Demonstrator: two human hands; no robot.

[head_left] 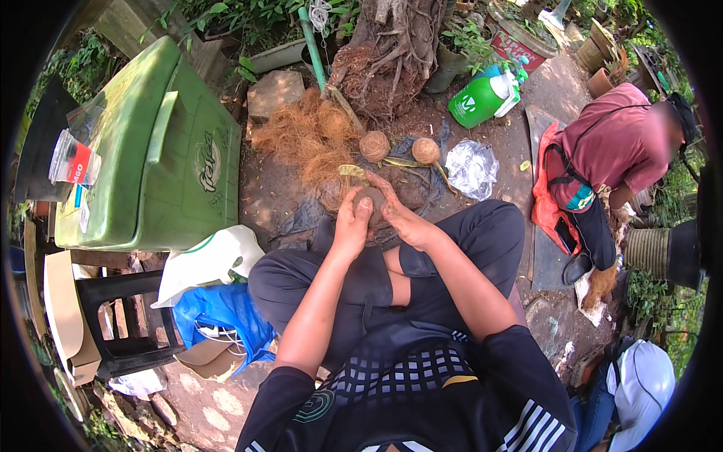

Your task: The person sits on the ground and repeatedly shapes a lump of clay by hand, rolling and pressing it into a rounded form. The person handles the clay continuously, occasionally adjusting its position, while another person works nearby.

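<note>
Between my two palms, above my crossed legs, is a round brown ball of what looks like soil (369,197). My left hand (351,228) presses its left side with the thumb up against it. Curving round the right side is my right hand (404,218), its fingers reaching over the far edge. A yellow-green leaf (352,171) shows just beyond the fingertips. Farther out lie two fibre-wrapped balls, one on the left (374,146) and one on the right (425,151). Loose brown coconut fibre (305,135) is heaped to their left.
A green lidded box (188,166) stands at left, with a clear plastic cup (75,162) on it. Ahead are a tree trunk (392,53), a green spray bottle (482,98) and a crumpled clear plastic bag (472,167). Another person (610,143) sits bent over at right. A blue bag (226,320) lies lower left.
</note>
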